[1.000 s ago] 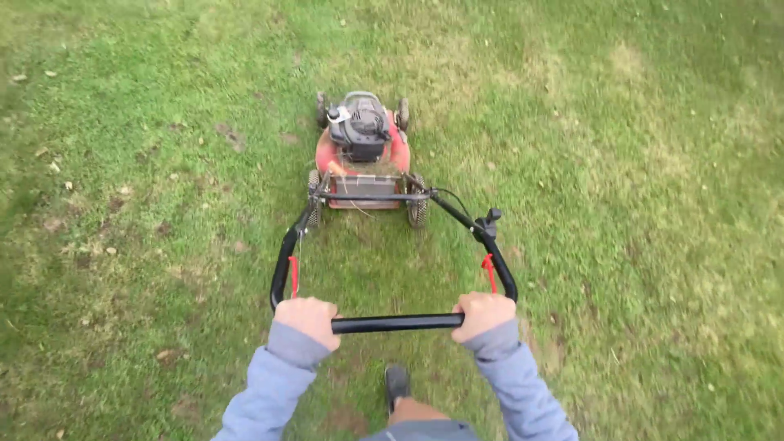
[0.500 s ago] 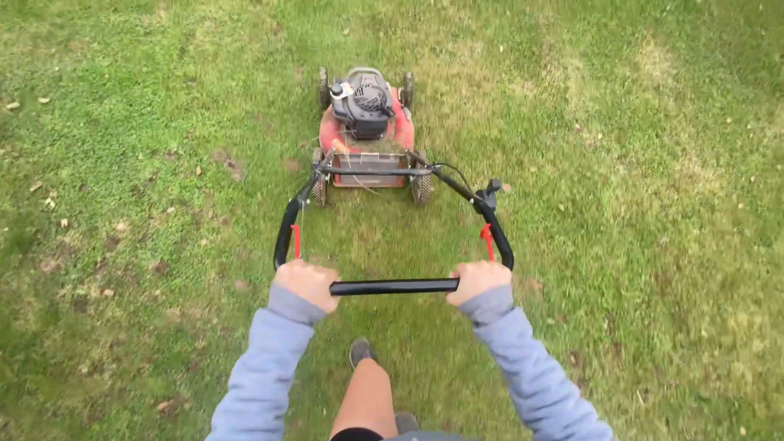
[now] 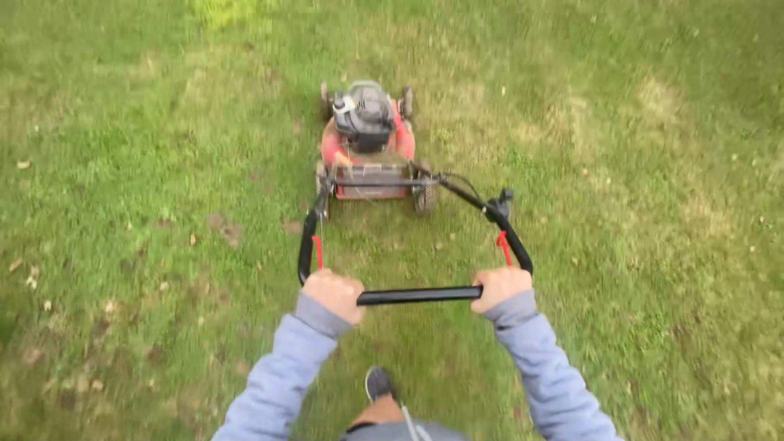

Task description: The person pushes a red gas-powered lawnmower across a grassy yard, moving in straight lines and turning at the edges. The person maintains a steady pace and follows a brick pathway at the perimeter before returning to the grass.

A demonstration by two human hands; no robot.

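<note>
A red push lawn mower (image 3: 369,147) with a black engine stands on the grass ahead of me. Its black handlebar (image 3: 418,296) runs back to me in a loop, with red levers along both side tubes. My left hand (image 3: 335,294) is closed around the bar's left end. My right hand (image 3: 499,287) is closed around its right end. Both arms wear grey-blue sleeves. One dark shoe (image 3: 378,382) shows on the grass under the bar, between my arms.
Green lawn (image 3: 621,212) lies on all sides, with yellowish dry patches at the right and bare brown spots (image 3: 222,229) and scattered dead leaves at the left. A brighter green tuft (image 3: 222,10) sits at the top edge.
The mower and I have rolled forward over the lawn; bare spots and leaves slid back toward me. My legs swapped stride. Both hands kept their hold on the bar.
</note>
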